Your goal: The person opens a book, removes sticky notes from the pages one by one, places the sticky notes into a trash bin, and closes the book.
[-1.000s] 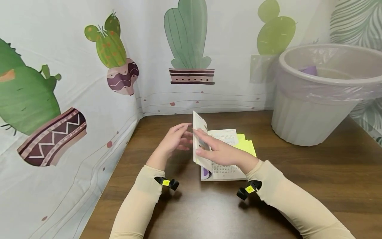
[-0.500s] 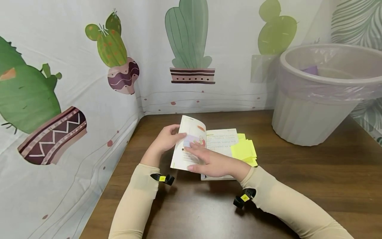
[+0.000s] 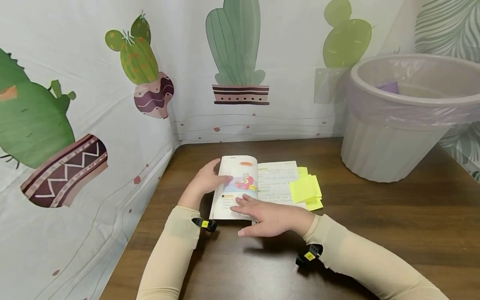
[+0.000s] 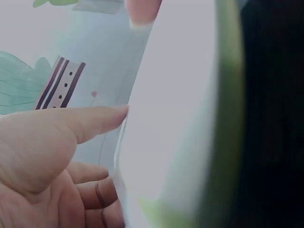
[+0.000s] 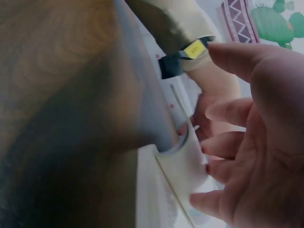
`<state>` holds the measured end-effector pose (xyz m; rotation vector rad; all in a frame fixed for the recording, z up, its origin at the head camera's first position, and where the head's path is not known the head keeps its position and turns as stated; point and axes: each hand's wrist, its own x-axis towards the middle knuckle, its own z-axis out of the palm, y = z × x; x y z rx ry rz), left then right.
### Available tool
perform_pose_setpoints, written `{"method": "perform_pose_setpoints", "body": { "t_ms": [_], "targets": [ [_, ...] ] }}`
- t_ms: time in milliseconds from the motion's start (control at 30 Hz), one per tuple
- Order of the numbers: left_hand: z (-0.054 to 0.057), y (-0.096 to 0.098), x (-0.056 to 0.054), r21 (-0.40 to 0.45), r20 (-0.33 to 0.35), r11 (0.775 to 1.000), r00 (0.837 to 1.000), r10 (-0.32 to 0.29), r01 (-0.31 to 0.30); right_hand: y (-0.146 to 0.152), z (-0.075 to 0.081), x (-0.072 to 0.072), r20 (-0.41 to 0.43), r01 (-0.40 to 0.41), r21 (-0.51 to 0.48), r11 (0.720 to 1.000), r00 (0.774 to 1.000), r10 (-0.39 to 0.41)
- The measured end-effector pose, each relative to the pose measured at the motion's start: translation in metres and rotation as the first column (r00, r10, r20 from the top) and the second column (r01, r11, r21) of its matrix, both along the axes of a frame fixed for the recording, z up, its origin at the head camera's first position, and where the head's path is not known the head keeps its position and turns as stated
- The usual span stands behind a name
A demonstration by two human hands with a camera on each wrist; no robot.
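Note:
An open book point(image 3: 245, 181) lies on the brown table point(image 3: 262, 266), a coloured picture on its left page and rows of print on the right one. My left hand point(image 3: 204, 179) holds the left part at its outer edge, thumb on the page and fingers behind; the left wrist view shows the thumb point(image 4: 99, 123) at the paper's edge. With fingers spread, my right hand point(image 3: 271, 216) rests over the lower part of the book near the fold. Yellow sticky notes point(image 3: 305, 189) overlap the right page and stick out past its edge.
A grey waste bin point(image 3: 386, 141) with a clear liner stands at the back right, something purple point(image 3: 390, 88) inside it. Behind the table and along its left side hangs a cactus-printed cloth point(image 3: 292, 121). Each wrist wears a black strap.
The upright left part of the book has swung down to the left, opening its picture page. My left hand has come to its outer edge; my right hand has slid down toward the book's lower edge.

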<state>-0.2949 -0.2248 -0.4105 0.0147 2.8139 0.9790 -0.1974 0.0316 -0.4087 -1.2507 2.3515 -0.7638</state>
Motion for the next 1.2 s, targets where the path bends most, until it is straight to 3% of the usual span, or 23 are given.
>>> {"method": "perform_pose_setpoints", "body": {
  "t_ms": [200, 567, 833, 1067, 1200],
  "targets": [
    [-0.003, 0.000, 0.003, -0.057, 0.029, 0.998, 1.000, -0.001, 0.003, 0.009, 0.003, -0.007, -0.048, 0.089, 0.057, 0.994, 0.995, -0.086],
    [-0.005, 0.002, 0.007, -0.213, 0.070, 0.977, 0.997, 0.011, 0.004, 0.007, -0.005, -0.010, -0.084, 0.240, 0.221, 0.945, 0.970, -0.227],
    [-0.007, 0.004, 0.012, -0.315, 0.093, 0.949, 0.996, 0.010, 0.019, 0.003, -0.009, -0.010, -0.109, 0.230, 0.245, 0.942, 0.972, -0.209],
    [-0.010, 0.004, 0.010, -0.352, 0.124, 0.935, 0.992, 0.002, 0.042, 0.004, -0.012, -0.011, -0.143, 0.232, 0.273, 0.934, 0.969, -0.199],
    [-0.009, 0.006, 0.010, -0.400, 0.151, 0.914, 0.989, -0.011, 0.071, 0.004, -0.012, -0.009, -0.168, 0.230, 0.290, 0.929, 0.968, -0.187]
  ]
}}
